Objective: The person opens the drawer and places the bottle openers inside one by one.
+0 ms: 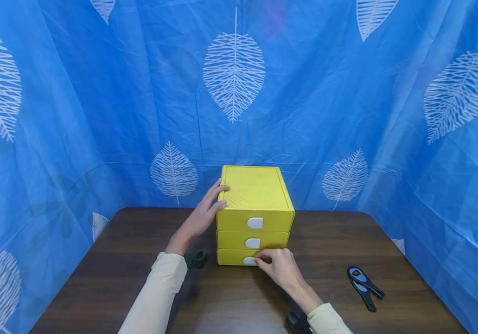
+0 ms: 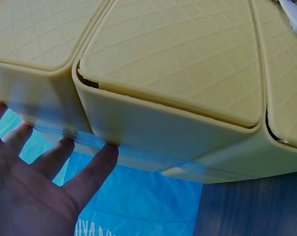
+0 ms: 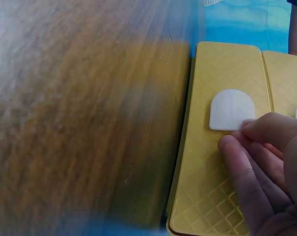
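A yellow three-drawer box (image 1: 257,185) stands on the table, each drawer front carrying a white tab handle. All three drawers look closed. My left hand (image 1: 201,215) rests against the upper left side of the box, with some fingertips over its top edge. In the left wrist view, the fingers of that hand (image 2: 40,182) are spread and touch the box's side. At the lowest drawer, my right hand (image 1: 281,269) pinches the edge of the white handle (image 3: 231,110) between thumb and fingers. The thumb (image 3: 266,129) lies on the handle's face.
A black and blue hand tool with two handles (image 1: 364,285) lies on the table's right side. The dark wooden table (image 1: 138,260) has a blue curtain with white leaf prints (image 1: 230,139) around its back and sides.
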### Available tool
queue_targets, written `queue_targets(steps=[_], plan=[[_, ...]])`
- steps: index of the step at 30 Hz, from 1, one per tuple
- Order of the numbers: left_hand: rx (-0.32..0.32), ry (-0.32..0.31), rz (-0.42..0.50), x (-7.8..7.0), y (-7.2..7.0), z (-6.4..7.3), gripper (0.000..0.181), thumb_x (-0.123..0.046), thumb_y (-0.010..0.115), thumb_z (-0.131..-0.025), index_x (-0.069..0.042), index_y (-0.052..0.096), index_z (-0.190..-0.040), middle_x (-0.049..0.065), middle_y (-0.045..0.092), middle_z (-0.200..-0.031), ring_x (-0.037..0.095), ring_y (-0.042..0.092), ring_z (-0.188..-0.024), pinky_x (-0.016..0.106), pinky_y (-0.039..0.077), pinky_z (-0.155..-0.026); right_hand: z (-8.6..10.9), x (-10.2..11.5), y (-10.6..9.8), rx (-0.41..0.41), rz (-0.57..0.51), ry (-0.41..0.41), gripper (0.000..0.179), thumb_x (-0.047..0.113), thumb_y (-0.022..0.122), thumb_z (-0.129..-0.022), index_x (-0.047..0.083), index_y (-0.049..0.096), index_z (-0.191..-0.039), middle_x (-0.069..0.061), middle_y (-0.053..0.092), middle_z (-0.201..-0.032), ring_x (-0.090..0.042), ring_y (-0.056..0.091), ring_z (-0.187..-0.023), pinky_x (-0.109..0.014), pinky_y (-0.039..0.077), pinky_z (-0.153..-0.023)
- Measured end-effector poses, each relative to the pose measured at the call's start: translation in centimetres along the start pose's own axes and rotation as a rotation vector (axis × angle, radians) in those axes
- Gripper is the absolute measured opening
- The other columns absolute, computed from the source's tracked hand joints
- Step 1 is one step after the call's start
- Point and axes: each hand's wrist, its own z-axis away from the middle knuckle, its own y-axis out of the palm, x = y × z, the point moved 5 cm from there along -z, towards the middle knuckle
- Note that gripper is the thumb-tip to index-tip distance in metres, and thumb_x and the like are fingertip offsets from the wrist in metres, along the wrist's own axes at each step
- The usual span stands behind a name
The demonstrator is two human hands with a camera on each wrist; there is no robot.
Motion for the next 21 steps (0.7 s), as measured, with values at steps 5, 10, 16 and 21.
queue_targets(steps=[5, 10, 16, 21], plan=[[0.002, -0.012, -0.002, -0.1, 0.1, 0.1, 0.053, -0.046, 0.045, -0.108, -0.024, 0.040, -0.156, -0.004, 0.005, -0.175, 0.031, 0.004, -0.161, 0.071, 0.015, -0.121, 0.4, 0.1, -0.1, -0.005, 0.005, -0.019, 0.012, 0.014, 0.086, -0.082, 0.024, 0.080, -0.079, 0.018, 0.075, -0.075, 0.007, 0.059, -0.064, -0.019, 0.050, -0.060], [0.000, -0.007, 0.000, -0.1, 0.1, 0.2, 0.052, -0.044, 0.044, -0.108, -0.024, 0.040, -0.156, -0.003, 0.006, -0.175, 0.031, 0.005, -0.161, 0.071, 0.016, -0.121, 0.9, 0.2, -0.1, 0.013, 0.008, -0.024, 0.011, 0.014, 0.085, -0.082, 0.024, 0.080, -0.081, 0.018, 0.074, -0.076, 0.009, 0.054, -0.062, -0.017, 0.048, -0.060], [0.000, -0.017, -0.006, 0.0, 0.1, 0.2, 0.052, -0.045, 0.044, -0.108, -0.025, 0.041, -0.156, -0.005, 0.006, -0.175, 0.030, 0.005, -0.161, 0.070, 0.017, -0.121, 1.7, 0.7, -0.5, 0.010, 0.009, -0.060, 0.012, 0.013, 0.085, -0.082, 0.023, 0.080, -0.081, 0.016, 0.075, -0.075, 0.011, 0.051, -0.060, -0.014, 0.046, -0.058], [-0.002, -0.017, -0.013, -0.1, 0.1, 0.2, 0.051, -0.045, 0.044, -0.108, -0.025, 0.041, -0.155, -0.005, 0.007, -0.174, 0.029, 0.006, -0.161, 0.070, 0.017, -0.122, 2.3, 0.9, -0.8, -0.004, 0.034, -0.074, 0.013, 0.012, 0.085, -0.081, 0.024, 0.080, -0.081, 0.016, 0.076, -0.076, 0.011, 0.063, -0.068, -0.014, 0.053, -0.063]])
